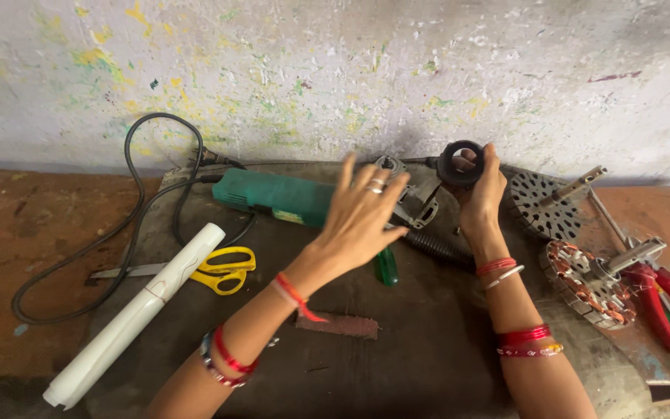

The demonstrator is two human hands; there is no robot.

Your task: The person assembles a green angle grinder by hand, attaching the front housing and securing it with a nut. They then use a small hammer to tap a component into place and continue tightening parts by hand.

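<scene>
The black ring (460, 164) was held up at the far side of the work mat (397, 365), close to the wall (335, 70), gripped by the fingers of the right hand (481, 194). The left hand (360, 211) hovered just left of it with fingers spread, released and holding nothing, above the head of the green angle grinder (273, 196), which lay on the mat with its black cable (129, 194) looping off to the left. Near the left forearm lay yellow-handled scissors (215, 270) and a white paper roll (135, 314). A green screwdriver handle (386, 266) showed between the two wrists. To the right stood a perforated rotor (543, 205) and a wound stator (587, 285), with red-handled pliers (661, 302) at the right edge.
</scene>
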